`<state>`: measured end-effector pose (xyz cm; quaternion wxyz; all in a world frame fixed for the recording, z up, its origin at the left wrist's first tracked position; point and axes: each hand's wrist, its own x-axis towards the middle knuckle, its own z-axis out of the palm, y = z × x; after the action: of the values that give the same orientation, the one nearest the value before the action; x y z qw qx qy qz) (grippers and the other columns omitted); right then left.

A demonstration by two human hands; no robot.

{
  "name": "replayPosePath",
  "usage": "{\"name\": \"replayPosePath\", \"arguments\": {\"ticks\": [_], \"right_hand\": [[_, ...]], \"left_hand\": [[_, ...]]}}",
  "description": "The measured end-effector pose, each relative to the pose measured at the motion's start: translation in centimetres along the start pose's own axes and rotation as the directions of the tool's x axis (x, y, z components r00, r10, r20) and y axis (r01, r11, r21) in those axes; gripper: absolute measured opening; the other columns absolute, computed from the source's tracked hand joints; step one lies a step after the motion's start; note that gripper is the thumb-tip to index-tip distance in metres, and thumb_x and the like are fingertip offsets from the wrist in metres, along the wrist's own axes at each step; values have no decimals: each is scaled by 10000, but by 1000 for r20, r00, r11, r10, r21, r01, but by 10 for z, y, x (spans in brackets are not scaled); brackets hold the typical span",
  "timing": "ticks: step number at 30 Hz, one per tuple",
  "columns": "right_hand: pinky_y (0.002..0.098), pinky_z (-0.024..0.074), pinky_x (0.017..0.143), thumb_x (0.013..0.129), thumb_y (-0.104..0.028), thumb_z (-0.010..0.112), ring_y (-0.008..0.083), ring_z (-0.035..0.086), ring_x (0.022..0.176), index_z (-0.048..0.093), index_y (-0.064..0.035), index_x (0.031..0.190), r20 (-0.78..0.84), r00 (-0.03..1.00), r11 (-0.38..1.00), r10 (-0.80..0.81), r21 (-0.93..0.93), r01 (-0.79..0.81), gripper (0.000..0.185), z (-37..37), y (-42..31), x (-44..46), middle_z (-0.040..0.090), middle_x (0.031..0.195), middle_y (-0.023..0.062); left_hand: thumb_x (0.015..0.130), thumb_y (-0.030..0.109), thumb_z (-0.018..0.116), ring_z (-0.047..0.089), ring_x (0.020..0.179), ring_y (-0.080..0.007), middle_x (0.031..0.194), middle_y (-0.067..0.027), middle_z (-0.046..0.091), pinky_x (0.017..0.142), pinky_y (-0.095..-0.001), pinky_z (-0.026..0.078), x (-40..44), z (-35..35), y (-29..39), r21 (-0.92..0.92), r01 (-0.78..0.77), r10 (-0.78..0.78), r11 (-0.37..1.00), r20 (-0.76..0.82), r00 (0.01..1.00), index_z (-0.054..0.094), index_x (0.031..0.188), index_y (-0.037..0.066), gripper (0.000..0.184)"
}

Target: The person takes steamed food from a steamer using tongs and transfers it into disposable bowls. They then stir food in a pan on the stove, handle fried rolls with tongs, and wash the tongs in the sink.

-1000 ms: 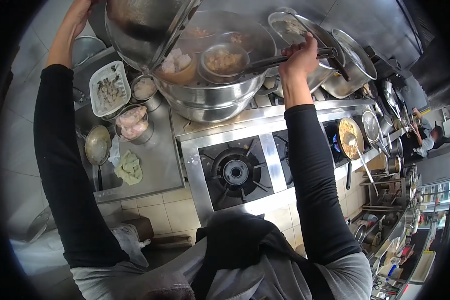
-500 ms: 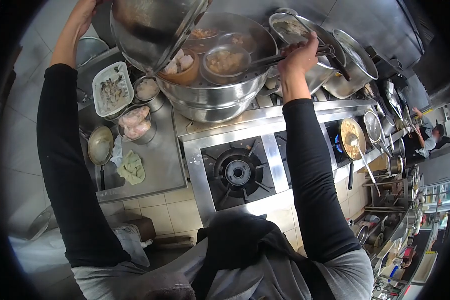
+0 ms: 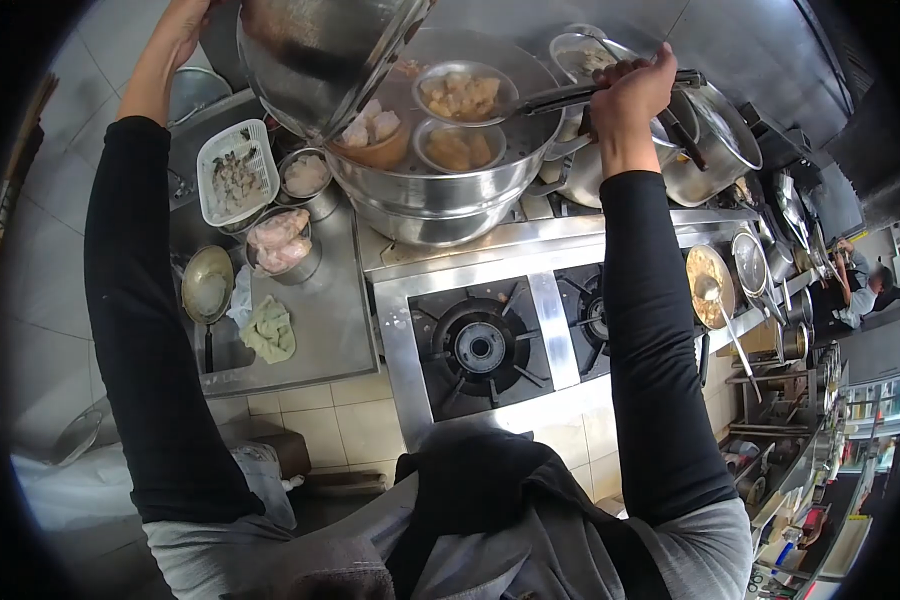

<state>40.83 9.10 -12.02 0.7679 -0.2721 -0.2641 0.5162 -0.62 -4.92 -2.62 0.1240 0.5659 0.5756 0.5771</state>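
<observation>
My right hand (image 3: 630, 98) is closed around dark metal tongs (image 3: 560, 97), whose tips reach the rim of a small bowl of yellowish food (image 3: 461, 94). That bowl is above the large steel steamer (image 3: 435, 195), close behind another bowl of yellow pieces (image 3: 457, 147). A brown bowl with white pieces (image 3: 372, 136) sits at the steamer's left. Over the steamer's left side the big metal lid (image 3: 315, 50) is tilted up. My left hand (image 3: 178, 30) is at the top edge beside the lid; its fingers are cut off by the frame, so its grip is hidden.
Left of the steamer are a white basket of shrimp-like pieces (image 3: 237, 172), a pot of pale meat (image 3: 279, 240) and a green cloth (image 3: 269, 330). Burners (image 3: 480, 347) lie in front. Large pots (image 3: 715, 150) and a food pan (image 3: 709, 285) stand right. Another person (image 3: 855, 290) works far right.
The tongs and my right hand have moved up and right, with the small bowl shifted away from me. The bowl of yellow pieces has come into view beneath. The lid appears slightly further right.
</observation>
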Motion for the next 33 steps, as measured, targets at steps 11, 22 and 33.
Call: {"name": "replayPosePath", "arguments": {"ticks": [11, 22, 33], "right_hand": [[337, 268, 487, 922, -472, 525, 155, 279, 482, 369, -108, 800, -28, 997, 997, -75, 11, 75, 414, -41, -87, 12, 296, 584, 8], [310, 229, 445, 950, -556, 487, 136, 219, 415, 266, -184, 603, -196, 934, 954, -298, -104, 282, 555, -228, -278, -73, 207, 484, -29], [298, 242, 389, 928, -648, 490, 141, 239, 360, 273, -187, 529, -551, 510, 733, -661, -326, 597, 647, -478, -464, -367, 230, 438, -30]], "left_hand": [[890, 419, 673, 507, 1294, -220, 1347, -78, 605, 1140, -390, 285, 59, 6, -43, 34, -57, 58, 998, -38, 998, 643, 1300, 140, 497], [847, 419, 729, 611, 1157, -193, 1228, -102, 681, 997, -306, 435, 121, 146, -58, 411, -238, 139, 880, 255, 957, 700, 1210, 61, 511], [952, 262, 632, 625, 1120, -233, 1234, -153, 660, 984, -316, 476, 84, 318, -64, 351, -575, 523, 739, 240, 818, 644, 1236, -7, 391]]}}
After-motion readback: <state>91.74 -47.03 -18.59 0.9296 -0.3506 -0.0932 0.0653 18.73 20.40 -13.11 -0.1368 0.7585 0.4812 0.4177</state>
